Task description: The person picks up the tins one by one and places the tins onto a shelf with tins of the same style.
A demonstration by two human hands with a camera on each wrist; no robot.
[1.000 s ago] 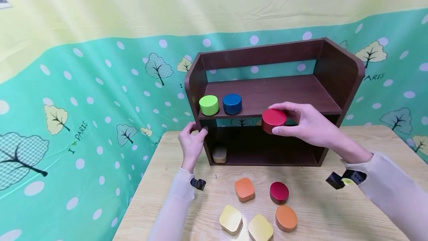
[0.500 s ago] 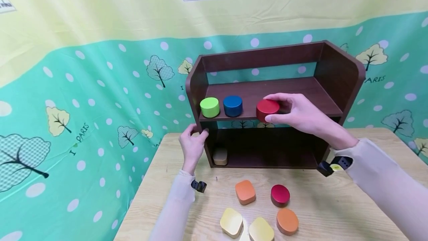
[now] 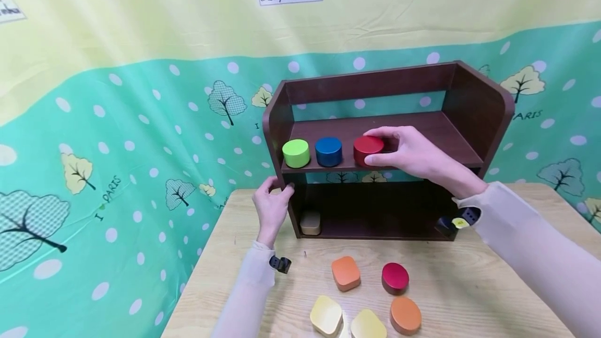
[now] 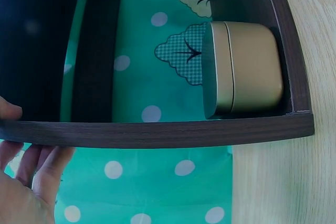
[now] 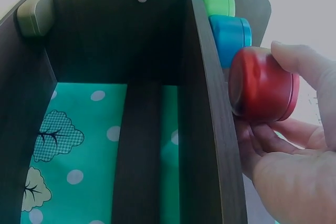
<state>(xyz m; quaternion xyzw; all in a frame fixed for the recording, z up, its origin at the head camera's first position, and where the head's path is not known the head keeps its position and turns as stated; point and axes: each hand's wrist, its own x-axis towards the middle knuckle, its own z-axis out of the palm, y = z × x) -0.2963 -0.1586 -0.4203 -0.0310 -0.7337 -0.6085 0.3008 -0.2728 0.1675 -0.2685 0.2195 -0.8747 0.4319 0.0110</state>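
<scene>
The right hand point(image 3: 413, 153) pinches the red tin point(image 3: 368, 149) on the upper shelf point(image 3: 436, 134), just beside the blue tin point(image 3: 328, 151). Sliding it left could knock that neighbour. The left hand point(image 3: 271, 207) grips the shelf's side panel, fingers curled.
</scene>
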